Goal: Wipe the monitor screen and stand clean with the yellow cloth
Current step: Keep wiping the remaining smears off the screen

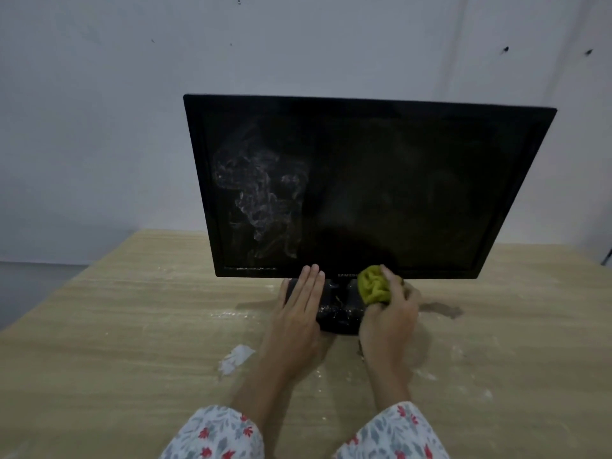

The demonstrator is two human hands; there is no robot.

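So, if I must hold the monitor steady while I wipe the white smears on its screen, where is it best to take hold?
Probably the top bezel of the monitor, gripped from above. It is a straight, bare edge, clear of the white smears on the screen's left half. The left hand lies flat on the stand base; the right hand holds the yellow cloth.

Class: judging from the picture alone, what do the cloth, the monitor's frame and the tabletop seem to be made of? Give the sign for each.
Yellow cloth: soft, matte fabric; it bunches into folds in the right hand.
Monitor frame: probably black plastic, smooth and slightly glossy.
Tabletop: light wood or wood-look laminate; streaky grain lines show, but which cannot be told.
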